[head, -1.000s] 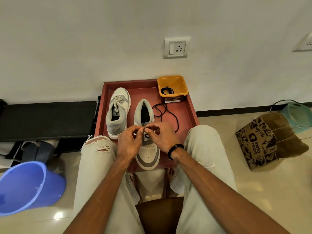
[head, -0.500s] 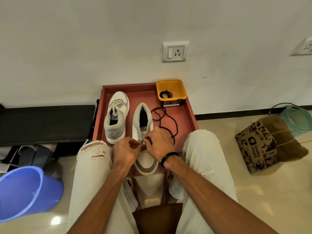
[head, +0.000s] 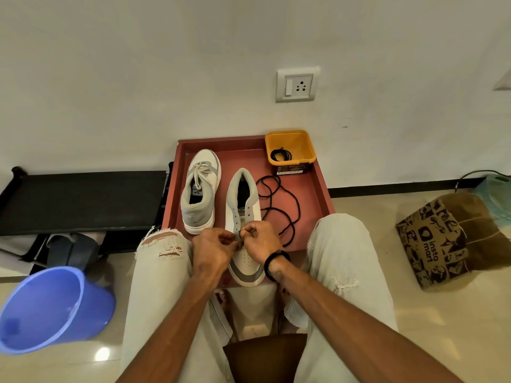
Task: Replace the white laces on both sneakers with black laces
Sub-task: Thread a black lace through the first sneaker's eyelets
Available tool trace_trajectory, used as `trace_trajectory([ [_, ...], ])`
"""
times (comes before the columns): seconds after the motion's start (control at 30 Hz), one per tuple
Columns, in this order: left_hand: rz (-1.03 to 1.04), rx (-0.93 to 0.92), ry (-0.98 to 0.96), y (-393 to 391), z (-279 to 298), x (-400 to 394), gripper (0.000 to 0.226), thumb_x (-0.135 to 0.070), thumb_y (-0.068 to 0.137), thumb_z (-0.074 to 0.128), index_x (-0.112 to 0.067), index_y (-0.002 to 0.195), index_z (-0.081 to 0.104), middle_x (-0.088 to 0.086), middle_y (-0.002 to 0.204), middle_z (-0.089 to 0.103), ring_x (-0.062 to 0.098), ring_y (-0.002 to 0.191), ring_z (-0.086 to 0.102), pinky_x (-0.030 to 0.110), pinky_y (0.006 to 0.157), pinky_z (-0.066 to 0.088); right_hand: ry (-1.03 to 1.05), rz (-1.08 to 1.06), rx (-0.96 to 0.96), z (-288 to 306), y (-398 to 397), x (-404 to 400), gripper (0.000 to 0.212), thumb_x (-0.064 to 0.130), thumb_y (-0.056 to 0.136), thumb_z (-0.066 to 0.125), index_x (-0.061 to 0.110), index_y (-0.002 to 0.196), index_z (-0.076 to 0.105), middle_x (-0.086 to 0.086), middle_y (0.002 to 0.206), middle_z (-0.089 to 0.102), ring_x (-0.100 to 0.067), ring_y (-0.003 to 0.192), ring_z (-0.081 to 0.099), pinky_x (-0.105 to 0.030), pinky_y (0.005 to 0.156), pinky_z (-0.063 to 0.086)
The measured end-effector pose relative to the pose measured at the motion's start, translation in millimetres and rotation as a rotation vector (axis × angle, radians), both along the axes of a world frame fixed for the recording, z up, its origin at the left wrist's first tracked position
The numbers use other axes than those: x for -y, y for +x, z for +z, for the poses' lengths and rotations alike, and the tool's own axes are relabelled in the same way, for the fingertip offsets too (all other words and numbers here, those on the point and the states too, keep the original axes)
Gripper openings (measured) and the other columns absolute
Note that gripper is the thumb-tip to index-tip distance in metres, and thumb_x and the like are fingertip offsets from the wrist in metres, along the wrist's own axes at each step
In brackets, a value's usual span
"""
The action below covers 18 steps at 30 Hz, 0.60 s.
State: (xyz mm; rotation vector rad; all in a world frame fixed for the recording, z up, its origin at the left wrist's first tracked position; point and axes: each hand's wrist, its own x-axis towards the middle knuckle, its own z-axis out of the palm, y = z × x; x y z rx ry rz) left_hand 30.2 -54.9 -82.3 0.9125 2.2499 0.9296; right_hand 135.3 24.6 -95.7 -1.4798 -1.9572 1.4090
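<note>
Head | both hands' fingers [head: 250, 232] pinch black lace [head: 279, 208] over unlaced sneaker [head: 243, 208]

Blue bucket [head: 52, 308] left, printed paper bag [head: 439, 241] right.

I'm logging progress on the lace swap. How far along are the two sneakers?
Done: the right sneaker has its white lace out, upper eyelets bare. In hand: the left hand and right hand pinch the black lace at its lowest eyelets. Left: the remaining eyelets, then the left sneaker, white-laced still; a coiled lace waits in the yellow tub.
</note>
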Motion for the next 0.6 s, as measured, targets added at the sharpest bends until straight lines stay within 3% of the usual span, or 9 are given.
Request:
trace_trajectory([
  [0.13,0.0,0.023,0.001,-0.6,-0.6,1.3,0.029,-0.016,0.079,0.089,-0.011,0.106,0.081,0.004,0.096,0.08,0.001,0.073,0.067,-0.003,0.064,0.044,-0.1,-0.109,-0.078,-2.1,-4.0,1.4,0.024,0.008,0.091,0.065,0.018,0.071,0.073,0.005,0.076,0.07,-0.018,0.081,0.069,-0.038,0.078,0.06],
  [0.27,0.007,0.033,0.013,-3.7,-3.2,2.5,0.027,-0.014,0.081,0.087,-0.011,0.107,0.08,0.005,0.098,0.08,-0.003,0.072,0.064,-0.005,0.064,0.042,-0.177,-0.107,-0.102,1.4,-2.6,-3.3,0.02,0.005,0.092,0.065,0.008,0.075,0.074,0.002,0.075,0.068,-0.011,0.074,0.063,-0.019,0.066,0.052],
  [0.37,-0.003,0.019,0.013,-2.7,-4.3,2.0,0.023,-0.014,0.083,0.084,-0.012,0.106,0.081,0.003,0.097,0.08,0.0,0.074,0.065,-0.005,0.063,0.041,-0.08,-0.035,0.006,-0.5,-2.9,-1.5,0.021,0.013,0.091,0.064,0.011,0.072,0.073,0.001,0.069,0.069,-0.014,0.067,0.063,-0.032,0.064,0.055],
  [0.5,0.008,0.01,0.015,-0.5,-1.0,1.9,0.02,-0.012,0.085,0.082,-0.013,0.105,0.082,0.003,0.097,0.08,0.005,0.079,0.069,-0.005,0.066,0.042,0.003,-0.005,0.121,-6.3,-5.8,-3.7,0.019,0.018,0.086,0.063,0.01,0.071,0.069,-0.002,0.06,0.063,-0.017,0.056,0.057,-0.03,0.051,0.044],
  [0.6,0.009,0.01,0.034,1.4,0.5,2.1,0.02,-0.011,0.085,0.082,-0.012,0.106,0.081,0.003,0.098,0.08,0.004,0.079,0.069,-0.005,0.066,0.042,0.037,-0.017,0.145,-6.3,-7.6,-3.7,0.014,0.018,0.08,0.06,0.009,0.071,0.067,-0.006,0.064,0.066,-0.024,0.06,0.062,-0.036,0.053,0.05],
])
